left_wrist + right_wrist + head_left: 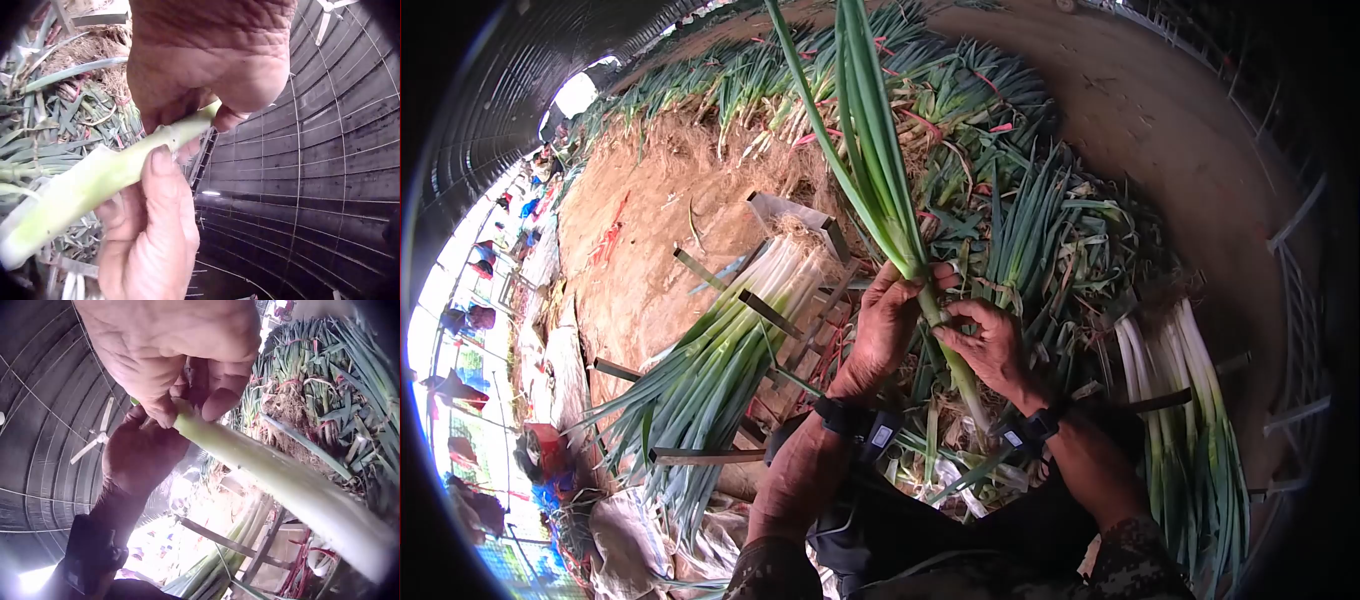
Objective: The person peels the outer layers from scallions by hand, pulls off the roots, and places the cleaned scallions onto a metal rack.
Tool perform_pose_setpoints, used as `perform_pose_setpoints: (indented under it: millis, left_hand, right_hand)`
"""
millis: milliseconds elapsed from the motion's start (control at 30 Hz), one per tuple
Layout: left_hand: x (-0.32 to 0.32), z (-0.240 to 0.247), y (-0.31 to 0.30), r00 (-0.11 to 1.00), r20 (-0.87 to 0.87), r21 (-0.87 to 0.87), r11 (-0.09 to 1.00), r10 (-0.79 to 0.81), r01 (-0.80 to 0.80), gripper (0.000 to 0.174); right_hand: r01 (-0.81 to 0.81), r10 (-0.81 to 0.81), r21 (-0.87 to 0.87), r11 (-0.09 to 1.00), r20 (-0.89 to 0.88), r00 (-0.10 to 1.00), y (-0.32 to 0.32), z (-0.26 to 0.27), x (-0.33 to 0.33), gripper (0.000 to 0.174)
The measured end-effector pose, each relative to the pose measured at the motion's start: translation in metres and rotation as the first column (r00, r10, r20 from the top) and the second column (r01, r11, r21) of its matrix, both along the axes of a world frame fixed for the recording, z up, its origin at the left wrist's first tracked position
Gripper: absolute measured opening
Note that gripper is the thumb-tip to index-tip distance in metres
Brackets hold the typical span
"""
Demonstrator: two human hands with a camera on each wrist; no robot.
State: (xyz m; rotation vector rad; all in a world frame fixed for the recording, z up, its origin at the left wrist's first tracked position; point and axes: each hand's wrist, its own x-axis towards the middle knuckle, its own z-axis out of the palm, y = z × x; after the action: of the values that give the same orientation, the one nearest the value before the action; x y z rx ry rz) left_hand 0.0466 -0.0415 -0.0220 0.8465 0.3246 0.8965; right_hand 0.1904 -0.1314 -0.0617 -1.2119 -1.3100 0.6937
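Right now the left grip [887,325] is curling its fingers round a green onion [880,190] just below where the leaves are fanning out. The right grip [990,345] is pinching the same stalk a little lower, with its thumb lying along the pale shaft, so both are closing on the onion and neither is hanging loose. The onion is standing nearly upright in front of the person's lap, its white end pointing down between the wrists and its leaves running up past the top of the head view, probably so that the long leaves are falling clear of the working fingers. The two grips are sitting almost against each other, which seems to be steadying a short stretch of stalk between them. To the person's left a bundle of trimmed onions [730,350] is lying in a metal rack [768,313], white ends all facing one way and the uprights apparently holding the stack even. A second bundle [1190,400] is lying on the bare earth floor [650,270] at the right, white ends pointing away from the person. A heap of rough onions [1000,190], with roots and dry skins on them, is spreading behind the grips, near enough for an easy reach.
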Motion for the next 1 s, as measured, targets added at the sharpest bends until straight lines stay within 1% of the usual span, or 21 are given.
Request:
perform_pose_setpoints:
  millis: [67, 100, 133, 200, 233, 267, 300, 333, 367, 433, 467, 533, 567, 633, 667, 700, 767, 867, 900, 967, 1000]
  left_hand:
    - [0.001, -0.005, 0.004, 0.999, -0.028, 0.068, 0.997, 0.039, -0.037, 0.037]
    - [0.000, -0.005, 0.007, 0.999, -0.006, 0.064, 0.997, 0.052, -0.052, 0.037]
    - [0.000, -0.004, 0.010, 0.998, 0.015, 0.058, 0.996, 0.064, -0.065, 0.036]
    - [-0.005, -0.001, 0.011, 0.994, 0.048, 0.002, 0.995, 0.098, -0.099, 0.034]
    - [-0.006, -0.002, 0.013, 0.992, 0.043, -0.009, 0.993, 0.116, -0.116, 0.034]
    - [-0.009, -0.002, 0.016, 0.990, 0.038, -0.019, 0.991, 0.136, -0.135, 0.033]
    - [-0.012, -0.003, 0.020, 0.987, 0.034, -0.029, 0.987, 0.158, -0.158, 0.033]
    - [-0.015, -0.005, 0.025, 0.983, -0.006, -0.055, 0.981, 0.186, -0.186, 0.034]
    - [-0.019, -0.006, 0.031, 0.982, 0.033, -0.037, 0.982, 0.186, -0.185, 0.036]
    - [-0.026, -0.008, 0.039, 0.976, 0.117, -0.002, 0.983, 0.183, -0.184, 0.040]
    - [-0.025, -0.001, 0.038, 0.972, 0.106, -0.059, 0.977, 0.212, -0.206, 0.038]
    - [-0.029, 0.006, 0.038, 0.979, 0.111, -0.091, 0.982, 0.174, -0.164, 0.037]
    - [-0.032, 0.008, 0.036, 0.980, 0.116, -0.113, 0.983, 0.159, -0.146, 0.036]
    - [-0.028, 0.015, 0.028, 0.976, 0.142, -0.119, 0.982, 0.163, -0.146, 0.040]
    - [-0.026, 0.017, 0.024, 0.976, 0.148, -0.123, 0.982, 0.163, -0.145, 0.042]
    - [-0.023, 0.020, 0.022, 0.976, 0.151, -0.123, 0.982, 0.159, -0.141, 0.044]
    - [-0.018, 0.020, 0.014, 0.974, 0.176, -0.112, 0.986, 0.140, -0.122, 0.044]
    - [-0.017, 0.018, 0.011, 0.976, 0.164, -0.118, 0.985, 0.144, -0.125, 0.042]
    - [-0.017, 0.016, 0.010, 0.979, 0.157, -0.118, 0.986, 0.133, -0.115, 0.041]
    - [-0.016, 0.012, 0.009, 0.979, 0.162, -0.139, 0.985, 0.124, -0.102, 0.038]
    - [-0.016, 0.011, 0.006, 0.979, 0.165, -0.155, 0.984, 0.116, -0.091, 0.037]
  right_hand:
    - [0.093, -0.094, 0.014, 0.996, 0.226, 0.970, -0.006, 0.003, 0.003, 0.019]
    - [0.137, -0.139, 0.029, 0.990, 0.334, 0.932, -0.008, 0.006, 0.003, 0.016]
    - [0.105, -0.113, 0.043, 0.994, 0.312, 0.943, -0.009, 0.004, 0.003, 0.014]
    - [-0.049, 0.029, 0.036, 0.998, 0.420, 0.907, -0.015, 0.005, 0.006, 0.012]
    - [-0.127, 0.100, 0.026, 0.992, 0.471, 0.877, -0.019, 0.005, 0.008, 0.011]
    - [-0.191, 0.197, -0.065, 0.979, 0.508, 0.838, -0.025, -0.003, 0.007, 0.012]
    - [-0.277, 0.245, -0.035, 0.960, 0.582, 0.776, -0.030, -0.016, 0.006, 0.015]
    - [-0.339, 0.400, -0.222, 0.914, 0.636, 0.660, -0.040, -0.028, 0.006, 0.017]
    - [-0.368, 0.547, -0.406, 0.837, 0.651, 0.526, -0.052, -0.041, 0.008, 0.019]
    - [-0.301, 0.763, -0.701, 0.646, 0.597, 0.246, -0.083, -0.085, 0.012, 0.024]
    - [-0.279, 0.833, -0.786, 0.552, 0.505, 0.227, -0.089, -0.086, 0.019, 0.026]
    - [-0.224, 0.935, -0.915, 0.336, 0.295, 0.198, -0.093, -0.075, 0.025, 0.031]
    - [-0.260, 0.862, -0.861, 0.436, 0.317, 0.396, -0.091, -0.069, 0.029, 0.032]
    - [-0.251, 0.613, -0.729, 0.637, 0.281, 0.739, -0.068, -0.021, 0.028, 0.034]
    - [-0.230, 0.424, -0.595, 0.770, 0.208, 0.882, -0.058, -0.006, 0.022, 0.033]
    - [-0.162, 0.223, -0.448, 0.879, 0.086, 0.971, -0.047, 0.007, 0.013, 0.032]
    - [-0.103, 0.076, -0.331, 0.938, -0.095, 0.993, -0.025, 0.037, -0.006, 0.027]
    - [-0.054, 0.011, -0.391, 0.919, -0.111, 0.994, -0.004, 0.062, -0.024, 0.029]
    - [-0.018, -0.004, -0.422, 0.906, -0.050, 0.999, 0.002, 0.064, -0.025, 0.030]
    - [-0.048, 0.031, -0.403, 0.914, -0.050, 0.998, 0.011, 0.050, -0.029, 0.028]
    - [-0.069, 0.039, -0.449, 0.891, -0.075, 0.996, 0.012, 0.048, -0.029, 0.028]
